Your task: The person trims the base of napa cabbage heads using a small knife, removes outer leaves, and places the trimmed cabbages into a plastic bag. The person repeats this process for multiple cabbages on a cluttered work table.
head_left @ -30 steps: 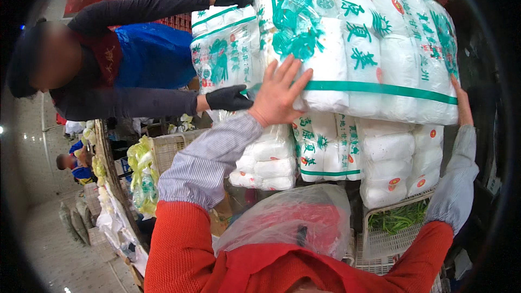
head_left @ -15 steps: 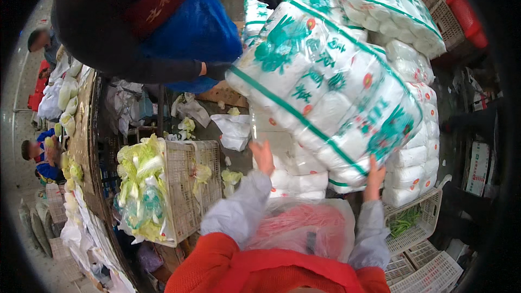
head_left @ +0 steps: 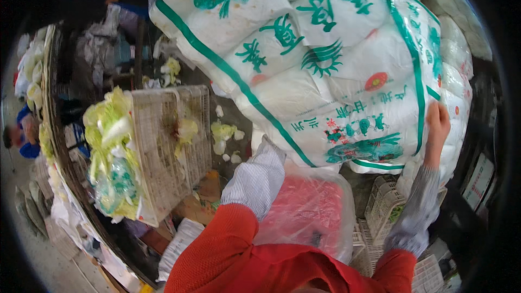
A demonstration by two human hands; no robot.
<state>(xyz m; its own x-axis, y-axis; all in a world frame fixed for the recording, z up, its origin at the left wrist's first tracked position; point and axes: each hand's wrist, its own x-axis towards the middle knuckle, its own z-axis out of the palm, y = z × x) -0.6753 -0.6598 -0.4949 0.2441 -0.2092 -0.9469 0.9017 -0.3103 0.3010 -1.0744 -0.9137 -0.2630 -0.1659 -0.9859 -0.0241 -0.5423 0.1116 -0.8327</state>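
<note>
clearly, the bale: a large, bulging white plastic-film bale with green bands and green leaf print (head_left: 304,84), packed with rounded white bundles, spreads from about 10 o'clock round to 3; its left-hand band slants down toward 5. whether its underside rests fully on anything, i cannot tell.
right hand: the bare right hand (head_left: 437,122) is at 3 o'clock, against the bale's side, near a green band; whether it pinches the film or only presses it, i cannot tell.
left hand: hidden at the bale's lower edge, near 6 o'clock, beyond a grey-and-white striped cloth sleeve (head_left: 255,176); spread or closed, i cannot tell.
weight: probably heavy when full, and too wide for one hand to steady.
film: thin and glossy, so likely slippery; a small pinch could stretch or tear it.
filling: looks soft and lumpy, likely to sag in the middle and shift toward the lower end.
best hold: flat palms under the lower edge at 5 and the side at 3, taking whole bundles rather than loose film.
around it: stacked white wrapped bundles (head_left: 455,84) at 2 to 3, a pink mass under clear plastic (head_left: 309,201) at 5, and a white slatted plastic crate (head_left: 157,146) at 9.
</note>
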